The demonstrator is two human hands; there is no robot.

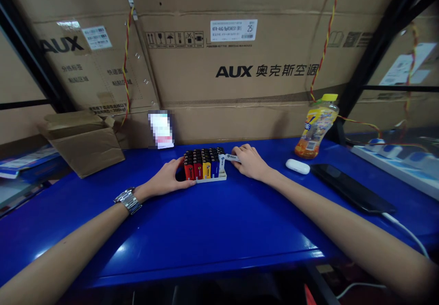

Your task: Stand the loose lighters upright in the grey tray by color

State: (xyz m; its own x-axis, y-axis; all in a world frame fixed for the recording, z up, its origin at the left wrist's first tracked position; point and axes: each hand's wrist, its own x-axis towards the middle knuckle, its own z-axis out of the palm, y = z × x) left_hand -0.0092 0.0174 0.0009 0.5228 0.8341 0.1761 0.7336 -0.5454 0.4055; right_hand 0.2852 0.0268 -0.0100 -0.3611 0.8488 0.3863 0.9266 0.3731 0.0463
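A white tray (212, 179) on the blue table holds rows of lighters with black tops, in red, dark red, yellow (206, 170) and blue. One white lighter (222, 163) stands upright at the tray's right front. My left hand (170, 175) grips the tray's left end, thumb along the front edge and fingers around the side. In my right hand (249, 160), just right of the tray, the fingers are closed on another white lighter (233, 157), tilted almost flat, its end close to the standing white one. The fingertips of my right hand are partly hidden.
An open cardboard box (85, 147) stands at the left, near a lit, blurred-out screen (161, 130). On the right are a drink bottle (314, 129), a white earbud case (297, 166), a black phone (353, 188) with a cable, and a power strip (398, 165). Large cartons (267, 108) rise behind the table.
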